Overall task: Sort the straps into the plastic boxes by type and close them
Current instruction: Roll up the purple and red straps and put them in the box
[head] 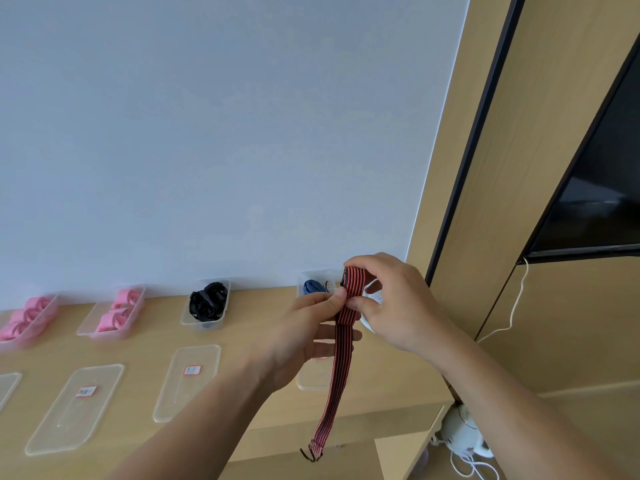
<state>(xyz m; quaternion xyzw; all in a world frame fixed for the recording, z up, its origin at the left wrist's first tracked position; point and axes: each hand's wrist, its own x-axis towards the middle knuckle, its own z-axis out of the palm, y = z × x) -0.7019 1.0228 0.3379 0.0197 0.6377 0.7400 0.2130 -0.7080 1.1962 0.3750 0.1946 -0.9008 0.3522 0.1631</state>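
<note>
Sorting was partly done: one strap was in hand and no box was closed.
Right of the box of black straps (201, 325), the right hand (391, 303) clasped the rolled top of a red-and-black striped strap (341, 358) and the left hand (311, 327) pinched it just below, leaving the hooked tail hanging free. Left of that box stood two boxes of pink straps (104, 332); to its right stood a box holding a blue strap (304, 274). The lids (188, 379) lay in front, none fitted.

The wooden table (252, 317) bears a row of clear boxes by the wall (207, 133): first box (38, 328) and second box (107, 335) hold pink straps (123, 299), third box (202, 326) black straps (207, 299), fourth box (304, 275) a blue strap (313, 287). Nearer lie flat lids: first lid (7, 386), second lid (78, 420), third lid (188, 396), fourth lid (311, 380) mostly hidden.
</note>
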